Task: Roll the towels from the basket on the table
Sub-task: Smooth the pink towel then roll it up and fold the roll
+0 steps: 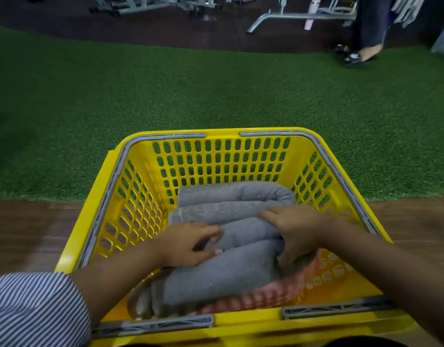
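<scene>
- Here, my left hand [190, 242] is inside the yellow basket [217, 156], its fingers and thumb curled around the left end of the top grey towel [241, 249]. I hold the end so the folded layers stay together when I lift.
- My right hand [296, 234] grips the other end of the same towel, with the fingers bent over the top and the thumb side going down along the fold. With both ends held, the towel should come out level and not open.
- The towel lies across the basket, on top of the others. Behind it, near the far wall, lie more grey towels [231, 199], folded and not touched by me.
- Under the grey ones, at the near right corner, I see something pinkish-red [278, 289]. It is blurred, so I cannot tell if it is a towel too.
- The basket stands on the wooden table [28, 229], close to my body, probably so I can reach in with both arms and have free wood beside it for rolling.
- I judge the task is at an early point: the towel is not yet out, and no rolled towel shows on the table.
- Beyond the table there is green turf [215, 91].
</scene>
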A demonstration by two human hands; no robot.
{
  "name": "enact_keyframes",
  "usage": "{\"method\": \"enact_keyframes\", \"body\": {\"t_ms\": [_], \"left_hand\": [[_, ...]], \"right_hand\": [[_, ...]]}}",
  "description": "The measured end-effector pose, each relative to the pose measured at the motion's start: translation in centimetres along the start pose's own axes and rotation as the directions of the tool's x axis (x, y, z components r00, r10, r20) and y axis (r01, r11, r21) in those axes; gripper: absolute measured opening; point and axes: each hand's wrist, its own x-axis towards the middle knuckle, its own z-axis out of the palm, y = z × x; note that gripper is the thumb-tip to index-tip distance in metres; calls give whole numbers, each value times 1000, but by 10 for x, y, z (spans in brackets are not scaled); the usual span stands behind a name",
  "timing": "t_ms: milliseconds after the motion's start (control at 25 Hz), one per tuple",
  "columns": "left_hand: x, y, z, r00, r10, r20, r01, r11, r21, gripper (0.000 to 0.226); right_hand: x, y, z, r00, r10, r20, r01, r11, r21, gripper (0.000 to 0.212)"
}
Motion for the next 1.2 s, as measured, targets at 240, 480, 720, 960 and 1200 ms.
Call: {"method": "enact_keyframes", "body": {"t_ms": [240,480,720,960,1200], "left_hand": [[-11,3,-7,943,-116,312,56,979,194,86],[15,5,-53,995,-99,8,94,963,251,86],[67,-13,-83,972,-188,-143,236,777,584,81],[76,-49,-41,948,-315,49,268,870,414,93],[75,-51,-38,974,-205,-96,224,813,537,83]], "right_hand": [[5,20,-6,989,19,-149,40,921,387,79],[3,47,-21,940,100,-325,61,891,451,74],[43,76,-41,923,199,-330,-69,928,366,109],[72,66,-25,940,241,-242,-232,970,66,123],[68,64,-22,922,241,-304,-250,968,11,108]]}}
